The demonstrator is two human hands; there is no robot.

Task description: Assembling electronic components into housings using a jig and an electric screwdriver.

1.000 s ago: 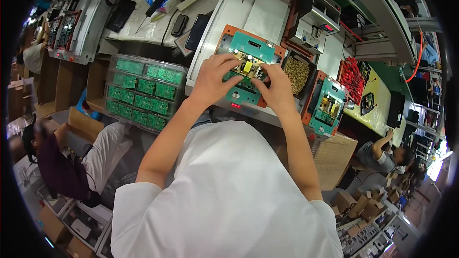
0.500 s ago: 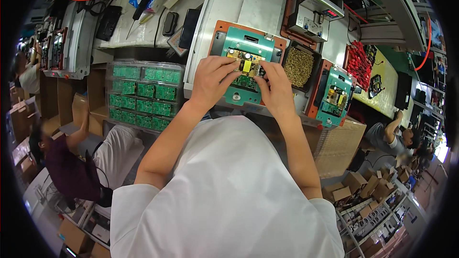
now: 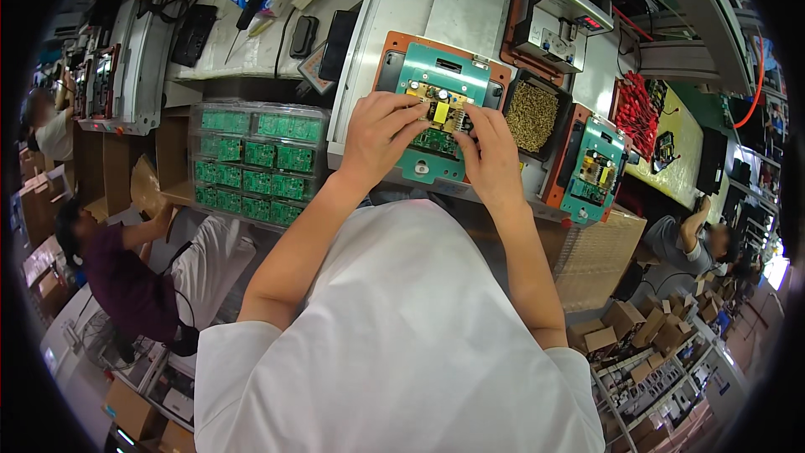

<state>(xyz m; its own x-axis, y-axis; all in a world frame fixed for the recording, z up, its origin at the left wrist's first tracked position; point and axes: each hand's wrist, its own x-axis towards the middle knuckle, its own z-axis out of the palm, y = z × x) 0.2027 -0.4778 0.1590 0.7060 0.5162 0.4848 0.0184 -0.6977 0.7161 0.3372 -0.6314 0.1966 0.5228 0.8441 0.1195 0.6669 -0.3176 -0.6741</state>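
A circuit board with a yellow block part and several small components sits in a teal fixture plate, which rests on an orange-brown carrier. At the board's left edge, the fingers of my left hand are closed together on it. My right hand grips the opposite edge, thumb and fingers bent around the corner beside a row of metal parts. The fingertips partly cover both edges. Below the yellow block, a green board area shows inside the fixture.
Right of the fixture stands a black bin of small brass-coloured parts. Beyond it is a second loaded teal fixture, near red wired parts. A clear tray of green boards lies left. Co-workers sit on both sides.
Both hands stay at the board's edges with hardly any movement. The whole view has shifted slightly. The co-worker at left has moved an arm.
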